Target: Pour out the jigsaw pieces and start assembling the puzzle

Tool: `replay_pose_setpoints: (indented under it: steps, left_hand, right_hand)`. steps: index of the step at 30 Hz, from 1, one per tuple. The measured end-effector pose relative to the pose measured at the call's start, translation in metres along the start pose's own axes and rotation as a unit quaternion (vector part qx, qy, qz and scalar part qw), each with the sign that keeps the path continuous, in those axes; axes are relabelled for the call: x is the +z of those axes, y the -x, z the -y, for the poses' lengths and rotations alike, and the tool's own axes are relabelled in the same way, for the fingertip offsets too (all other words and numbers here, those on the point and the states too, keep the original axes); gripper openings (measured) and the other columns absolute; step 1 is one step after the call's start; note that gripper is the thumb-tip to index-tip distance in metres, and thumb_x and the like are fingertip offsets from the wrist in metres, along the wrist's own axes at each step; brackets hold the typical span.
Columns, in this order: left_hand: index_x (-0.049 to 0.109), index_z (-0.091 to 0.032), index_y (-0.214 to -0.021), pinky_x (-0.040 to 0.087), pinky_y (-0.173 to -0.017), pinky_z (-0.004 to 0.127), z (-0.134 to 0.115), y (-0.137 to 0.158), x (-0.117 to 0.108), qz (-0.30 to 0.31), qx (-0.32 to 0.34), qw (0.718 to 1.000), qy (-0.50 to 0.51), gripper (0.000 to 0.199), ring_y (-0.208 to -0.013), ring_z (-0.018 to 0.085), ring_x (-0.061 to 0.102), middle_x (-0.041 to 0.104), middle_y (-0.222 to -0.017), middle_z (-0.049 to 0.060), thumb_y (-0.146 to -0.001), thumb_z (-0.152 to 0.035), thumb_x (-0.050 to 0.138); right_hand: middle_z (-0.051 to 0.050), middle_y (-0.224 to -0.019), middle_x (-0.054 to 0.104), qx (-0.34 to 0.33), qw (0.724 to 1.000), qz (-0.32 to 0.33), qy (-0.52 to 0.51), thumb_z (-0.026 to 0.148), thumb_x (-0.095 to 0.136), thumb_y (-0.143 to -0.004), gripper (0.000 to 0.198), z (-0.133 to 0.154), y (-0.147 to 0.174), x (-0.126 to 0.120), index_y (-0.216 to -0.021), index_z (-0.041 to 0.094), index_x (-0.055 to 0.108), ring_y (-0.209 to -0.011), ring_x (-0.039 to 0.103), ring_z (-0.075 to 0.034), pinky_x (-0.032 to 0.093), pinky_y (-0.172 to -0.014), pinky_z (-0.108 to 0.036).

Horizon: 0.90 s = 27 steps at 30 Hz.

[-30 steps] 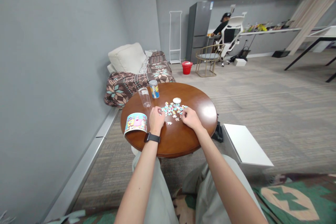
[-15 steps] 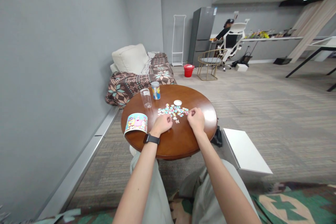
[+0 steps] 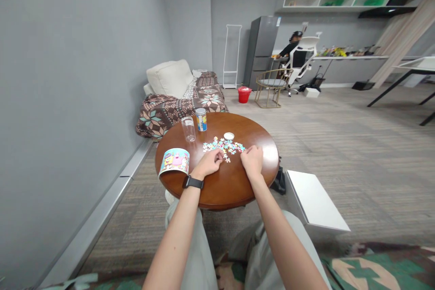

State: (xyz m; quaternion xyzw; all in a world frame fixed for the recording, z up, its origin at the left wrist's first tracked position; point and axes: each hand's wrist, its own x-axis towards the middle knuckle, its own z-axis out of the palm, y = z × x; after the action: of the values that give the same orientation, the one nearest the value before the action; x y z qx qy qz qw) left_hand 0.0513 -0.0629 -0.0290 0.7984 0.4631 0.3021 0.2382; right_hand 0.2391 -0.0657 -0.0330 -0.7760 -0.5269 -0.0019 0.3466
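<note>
Brown wood forms the round table at centre frame, with colourful puzzle pieces scattered across its middle. The person's left hand, just below the pieces, has loosely curled fingers; the right hand, at their right edge, curls too. Whether either holds a piece cannot be told.

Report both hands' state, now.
Left hand: curled near the small, flat, multicoloured jigsaw pieces; whether it holds one cannot be told.
Right hand: curled near them too; any hold cannot be told.

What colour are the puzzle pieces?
The puzzle pieces are multicoloured, with light blue and pink; head view.
</note>
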Motion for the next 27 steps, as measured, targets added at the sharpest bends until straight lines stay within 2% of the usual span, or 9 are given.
replay_pose_setpoints:
  steps: [3,5,11,15,18,20,23,25,27]
  left_hand:
    - [0.058,-0.019,-0.088,0.047,-0.073,0.028,-0.0013,-0.0016,0.0002,-0.006,-0.020,0.999,0.036,0.015,-0.073,0.015,0.059,0.066,-0.082,0.001,-0.076,-0.010,0.060]
    - [0.057,-0.019,-0.086,0.048,-0.073,0.028,-0.0020,-0.0017,-0.0003,-0.021,-0.008,0.999,0.035,0.015,-0.074,0.015,0.059,0.064,-0.083,0.001,-0.075,-0.009,0.059]
    - [0.057,-0.018,-0.086,0.045,-0.071,0.026,-0.0022,-0.0001,-0.0009,-0.032,0.009,0.999,0.001,0.036,-0.073,0.015,0.056,0.060,-0.080,0.000,-0.064,0.007,0.044]
    - [0.056,-0.018,-0.086,0.047,-0.072,0.026,-0.0039,-0.0012,-0.0007,-0.028,0.004,0.999,0.040,0.036,-0.074,0.015,0.060,0.061,-0.081,0.001,-0.065,0.008,0.042]
    - [0.054,-0.019,-0.081,0.047,-0.075,0.028,-0.0044,-0.0028,-0.0016,-0.077,-0.021,0.996,0.045,0.033,-0.076,0.016,0.061,0.061,-0.080,0.001,-0.067,0.008,0.040]
    - [0.052,-0.019,-0.078,0.046,-0.078,0.029,-0.0036,-0.0036,-0.0023,-0.127,-0.037,0.991,0.017,0.031,-0.080,0.017,0.060,0.060,-0.082,0.002,-0.067,0.008,0.040]
    - [0.049,-0.020,-0.076,0.045,-0.078,0.030,-0.0018,-0.0040,-0.0026,-0.166,-0.045,0.985,-0.022,0.029,-0.083,0.019,0.057,0.059,-0.084,0.004,-0.069,0.007,0.041]
    - [0.048,-0.021,-0.076,0.044,-0.077,0.030,-0.0008,-0.0039,-0.0023,-0.167,-0.050,0.984,-0.033,0.027,-0.082,0.019,0.056,0.058,-0.084,0.003,-0.071,0.006,0.042]
    - [0.048,-0.021,-0.076,0.044,-0.077,0.030,-0.0004,-0.0036,-0.0017,-0.166,-0.057,0.984,-0.040,0.026,-0.081,0.019,0.055,0.057,-0.083,0.003,-0.073,0.004,0.043]
  right_hand:
    - [-0.024,-0.100,0.063,-0.014,1.000,0.006,0.024,0.013,0.042,-0.088,0.028,0.0022,0.0022,-0.0015,-0.094,0.004,0.068,-0.092,0.060,-0.033,0.044,-0.079,-0.040]
    - [-0.025,-0.101,0.063,-0.022,0.999,0.014,0.041,0.014,0.044,-0.087,0.027,0.0036,0.0044,-0.0030,-0.095,0.003,0.068,-0.095,0.060,-0.034,0.044,-0.079,-0.041]
    - [-0.025,-0.103,0.061,-0.039,0.998,0.020,0.052,0.018,0.050,-0.086,0.023,0.0052,0.0086,-0.0060,-0.097,0.005,0.066,-0.097,0.060,-0.036,0.045,-0.079,-0.043]
    - [-0.023,-0.102,0.061,-0.048,0.998,0.016,0.033,0.018,0.051,-0.085,0.018,0.0030,0.0054,-0.0037,-0.094,0.009,0.064,-0.095,0.059,-0.034,0.045,-0.079,-0.043]
    - [-0.016,-0.095,0.060,-0.135,0.990,0.020,-0.036,0.014,0.050,-0.084,0.012,0.0000,0.0023,-0.0009,-0.087,0.014,0.062,-0.090,0.057,-0.030,0.046,-0.079,-0.041]
    - [-0.011,-0.091,0.060,-0.250,0.960,0.058,-0.115,0.011,0.049,-0.085,0.014,-0.0017,0.0023,0.0005,-0.085,0.017,0.061,-0.090,0.057,-0.026,0.047,-0.082,-0.038]
    - [-0.008,-0.095,0.060,-0.411,0.881,0.150,-0.179,0.015,0.058,-0.086,0.012,-0.0025,0.0057,0.0010,-0.092,0.018,0.067,-0.094,0.057,-0.022,0.048,-0.088,-0.035]
    - [-0.007,-0.097,0.059,-0.464,0.848,0.195,-0.167,0.021,0.065,-0.087,0.015,-0.0020,0.0083,0.0004,-0.100,0.020,0.071,-0.094,0.057,-0.022,0.048,-0.088,-0.036]
    - [-0.007,-0.096,0.059,-0.482,0.835,0.219,-0.149,0.025,0.069,-0.087,0.019,-0.0012,0.0098,-0.0002,-0.105,0.021,0.074,-0.092,0.057,-0.022,0.049,-0.086,-0.036]
